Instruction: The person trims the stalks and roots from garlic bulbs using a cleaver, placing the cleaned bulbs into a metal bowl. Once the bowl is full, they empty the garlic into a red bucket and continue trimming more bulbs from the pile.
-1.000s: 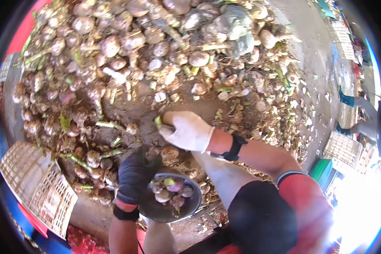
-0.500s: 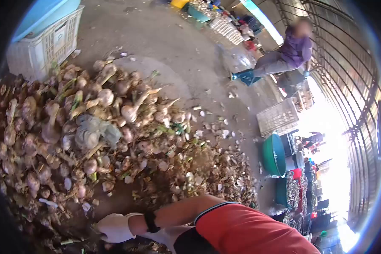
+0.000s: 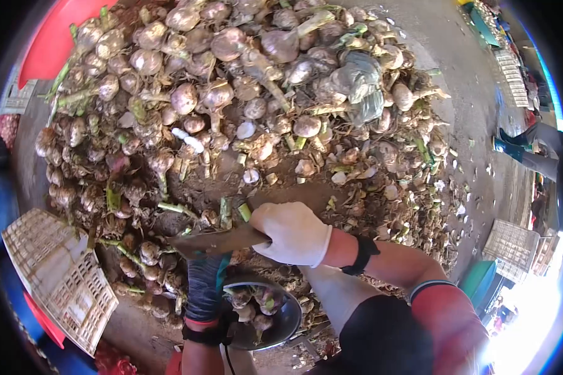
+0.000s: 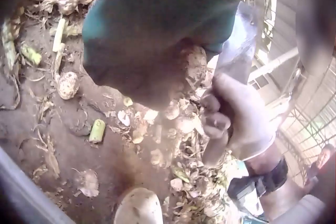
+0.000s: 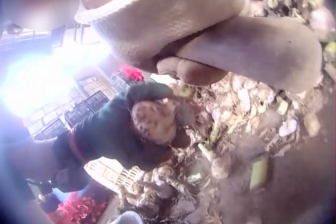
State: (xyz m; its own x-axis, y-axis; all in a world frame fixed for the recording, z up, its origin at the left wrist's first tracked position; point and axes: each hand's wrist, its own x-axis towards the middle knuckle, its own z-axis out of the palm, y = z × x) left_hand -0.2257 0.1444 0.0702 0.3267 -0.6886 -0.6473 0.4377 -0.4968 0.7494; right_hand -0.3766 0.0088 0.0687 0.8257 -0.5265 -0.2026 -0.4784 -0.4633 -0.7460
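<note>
My left hand (image 3: 205, 290), in a dark and teal glove, grips a garlic bulb (image 5: 154, 122); its pitted root end shows in the right wrist view. My right hand (image 3: 292, 234), in a white glove, curls round a knife. The broad, brownish knife blade (image 3: 216, 242) reaches leftward across the fingers of my left hand in the head view. In the left wrist view the blade (image 4: 239, 50) rises above the white-gloved fist, beside the teal glove. Just below the hands, a black bowl (image 3: 292, 322) holds several garlic bulbs (image 3: 261, 320).
A large heap of garlic bulbs (image 3: 184, 99) with stems spreads ahead, with a grey plastic bag (image 3: 363, 87) on it. Cut stem pieces (image 4: 97, 131) and peelings lie on the ground. A slatted crate (image 3: 59, 275) stands at left, another crate (image 3: 512, 244) at right.
The head view swung up and right towards another person, then back down. Compared with a second ago, the knife blade now lies across my left hand, which has moved from beside the bowl's upper-left edge.
</note>
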